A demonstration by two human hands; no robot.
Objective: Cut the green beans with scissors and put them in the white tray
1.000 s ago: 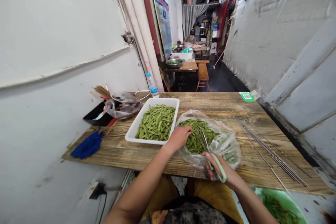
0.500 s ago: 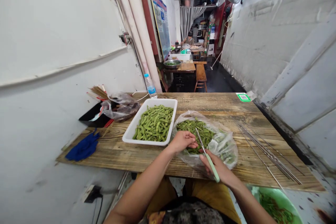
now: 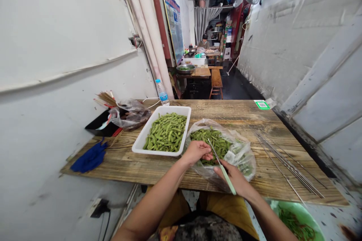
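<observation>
Light-green-handled scissors (image 3: 227, 179) rest in my right hand (image 3: 233, 176), which is closed around them. Their metal blades point up and away, over the pods, close to my left fingertips. My left hand (image 3: 198, 151) has its fingers curled and pinched together; whatever they hold is hidden. Both hands are above a clear plastic bag (image 3: 245, 157), spread wide and full of green edamame pods (image 3: 216, 140). To the left of the bag stands a white plastic tray (image 3: 157, 153) heaped with more edamame pods (image 3: 166, 131).
Long metal skewers (image 3: 288, 162) lie at the wooden table's (image 3: 158, 169) right. At the left are a blue cloth (image 3: 89, 157) and a black box (image 3: 98, 124) with sticks. A water bottle (image 3: 162, 94) stands behind the tray. A green basin (image 3: 311, 218) sits below right. Someone (image 3: 204, 41) sits far back.
The scissors and my right hand have shifted slightly left, and the blade tips now sit a little closer to my left fingers. My left hand stays nearly still.
</observation>
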